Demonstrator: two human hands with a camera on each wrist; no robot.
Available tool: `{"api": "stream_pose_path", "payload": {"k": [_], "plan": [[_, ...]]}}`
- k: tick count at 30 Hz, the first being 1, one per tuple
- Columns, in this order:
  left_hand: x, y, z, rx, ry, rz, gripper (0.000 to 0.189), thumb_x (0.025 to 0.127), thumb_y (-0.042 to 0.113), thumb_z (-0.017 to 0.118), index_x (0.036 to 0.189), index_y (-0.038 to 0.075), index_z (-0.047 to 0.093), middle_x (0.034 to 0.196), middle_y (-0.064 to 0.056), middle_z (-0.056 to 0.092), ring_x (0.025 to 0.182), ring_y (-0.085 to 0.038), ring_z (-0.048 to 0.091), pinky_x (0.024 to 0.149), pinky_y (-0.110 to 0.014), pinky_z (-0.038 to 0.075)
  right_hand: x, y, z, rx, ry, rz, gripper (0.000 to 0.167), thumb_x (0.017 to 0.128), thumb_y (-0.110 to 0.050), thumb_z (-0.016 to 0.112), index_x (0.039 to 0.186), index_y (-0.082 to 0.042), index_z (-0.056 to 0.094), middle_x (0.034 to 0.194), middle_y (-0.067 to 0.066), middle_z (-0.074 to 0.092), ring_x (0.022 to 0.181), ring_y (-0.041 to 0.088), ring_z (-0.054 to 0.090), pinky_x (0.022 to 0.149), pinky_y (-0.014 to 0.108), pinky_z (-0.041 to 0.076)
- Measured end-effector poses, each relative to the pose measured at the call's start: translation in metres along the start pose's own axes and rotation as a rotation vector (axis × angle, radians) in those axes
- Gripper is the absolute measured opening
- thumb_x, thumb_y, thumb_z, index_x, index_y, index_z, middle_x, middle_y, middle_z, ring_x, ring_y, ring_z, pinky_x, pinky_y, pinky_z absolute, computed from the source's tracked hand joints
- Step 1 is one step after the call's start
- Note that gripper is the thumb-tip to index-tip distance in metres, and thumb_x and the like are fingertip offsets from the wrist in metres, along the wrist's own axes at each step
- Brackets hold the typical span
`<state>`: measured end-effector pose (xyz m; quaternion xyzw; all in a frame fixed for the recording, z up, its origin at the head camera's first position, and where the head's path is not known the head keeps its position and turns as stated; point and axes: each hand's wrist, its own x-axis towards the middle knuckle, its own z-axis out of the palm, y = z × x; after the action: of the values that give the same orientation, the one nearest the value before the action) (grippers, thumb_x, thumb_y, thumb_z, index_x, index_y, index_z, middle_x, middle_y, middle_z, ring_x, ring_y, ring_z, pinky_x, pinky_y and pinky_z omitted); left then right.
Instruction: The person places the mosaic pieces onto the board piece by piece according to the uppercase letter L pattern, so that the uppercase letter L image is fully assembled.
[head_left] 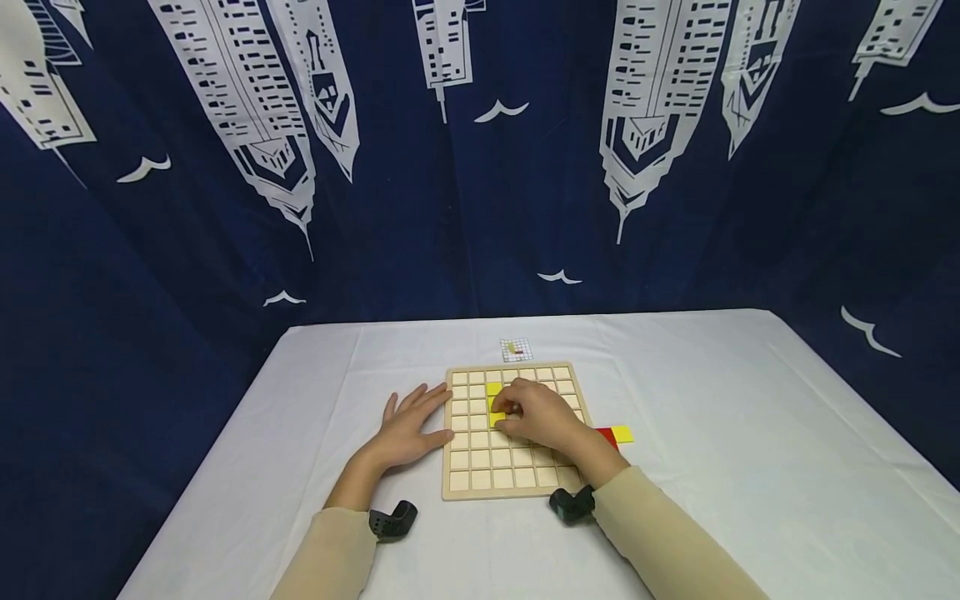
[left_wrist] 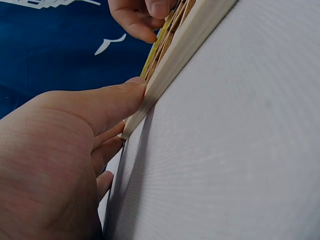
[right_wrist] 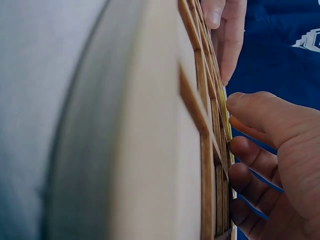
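Note:
A square wooden grid board (head_left: 480, 493) lies on the white table. A yellow strip (head_left: 493, 388) covers several cells of one column in its upper middle. My right hand (head_left: 543, 414) reaches over the board from the right, thumb and index finger bent together at the strip and pinching it. The right wrist view shows the thumb tip right at the yellow strip's edge (right_wrist: 223, 112), with the other fingers curled close to the grid. My left hand (head_left: 405, 435) lies spread along the board's left edge. In the left wrist view, its thumb (left_wrist: 120, 100) touches the wooden rim.
Just right of the board lie a red piece (head_left: 607, 435) and a yellow piece (head_left: 622, 434), partly hidden by my right forearm. Behind the board lies a small card (head_left: 517, 350) with a coloured grid pattern. A dark blue printed curtain (head_left: 450, 208) hangs behind the table (head_left: 750, 417).

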<state>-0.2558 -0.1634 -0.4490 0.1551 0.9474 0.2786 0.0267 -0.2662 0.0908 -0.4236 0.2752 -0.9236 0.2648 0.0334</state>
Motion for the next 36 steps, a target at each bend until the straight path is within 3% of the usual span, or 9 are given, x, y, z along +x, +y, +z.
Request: {"api": "stream_pose_path", "payload": {"k": [10, 17, 22, 31, 36], "plan": [[0.0, 0.001, 0.001, 0.006, 0.001, 0.001, 0.067, 0.092, 0.036, 0.068, 0.152, 0.02, 0.044, 0.164, 0.002, 0.033, 0.157, -0.029, 0.016, 0.124, -0.062, -0.008, -0.004, 0.003, -0.001, 0.058, 0.008, -0.027, 0.016, 0.083, -0.017, 0.079, 0.098, -0.015, 0.074, 0.093, -0.002, 0.067, 0.08, 0.009, 0.056, 0.075, 0.024, 0.049], [0.001, 0.0, 0.002, 0.004, 0.002, 0.001, 0.067, 0.092, 0.035, 0.068, 0.152, 0.02, 0.044, 0.164, 0.002, 0.033, 0.157, -0.03, 0.016, 0.124, -0.062, -0.008, -0.011, 0.003, -0.011, 0.17, 0.032, 0.016, 0.01, 0.088, -0.014, 0.074, 0.098, -0.015, 0.073, 0.098, -0.001, 0.067, 0.08, 0.009, 0.055, 0.072, 0.022, 0.048], [0.001, -0.001, 0.002, 0.006, 0.004, -0.002, 0.068, 0.092, 0.035, 0.068, 0.153, 0.019, 0.043, 0.164, 0.002, 0.033, 0.157, -0.03, 0.016, 0.123, -0.062, -0.009, -0.018, 0.007, -0.018, 0.173, 0.057, 0.014, 0.008, 0.091, -0.014, 0.072, 0.098, -0.015, 0.074, 0.097, 0.0, 0.066, 0.075, 0.009, 0.051, 0.067, 0.021, 0.046], [0.0, -0.001, 0.001, 0.003, 0.005, 0.0, 0.067, 0.091, 0.036, 0.068, 0.152, 0.02, 0.044, 0.164, 0.002, 0.033, 0.157, -0.031, 0.016, 0.123, -0.063, -0.009, -0.037, 0.021, -0.034, 0.186, 0.094, 0.045, 0.013, 0.091, -0.013, 0.072, 0.104, -0.011, 0.074, 0.105, 0.002, 0.065, 0.084, 0.012, 0.056, 0.072, 0.022, 0.05], [-0.001, -0.001, 0.0, 0.001, 0.004, -0.003, 0.067, 0.092, 0.036, 0.068, 0.152, 0.019, 0.044, 0.164, 0.002, 0.033, 0.157, -0.031, 0.016, 0.123, -0.063, -0.009, -0.05, 0.034, -0.043, 0.19, 0.116, 0.053, 0.014, 0.09, -0.011, 0.073, 0.104, -0.011, 0.074, 0.105, 0.003, 0.065, 0.082, 0.009, 0.054, 0.067, 0.02, 0.049]]}}
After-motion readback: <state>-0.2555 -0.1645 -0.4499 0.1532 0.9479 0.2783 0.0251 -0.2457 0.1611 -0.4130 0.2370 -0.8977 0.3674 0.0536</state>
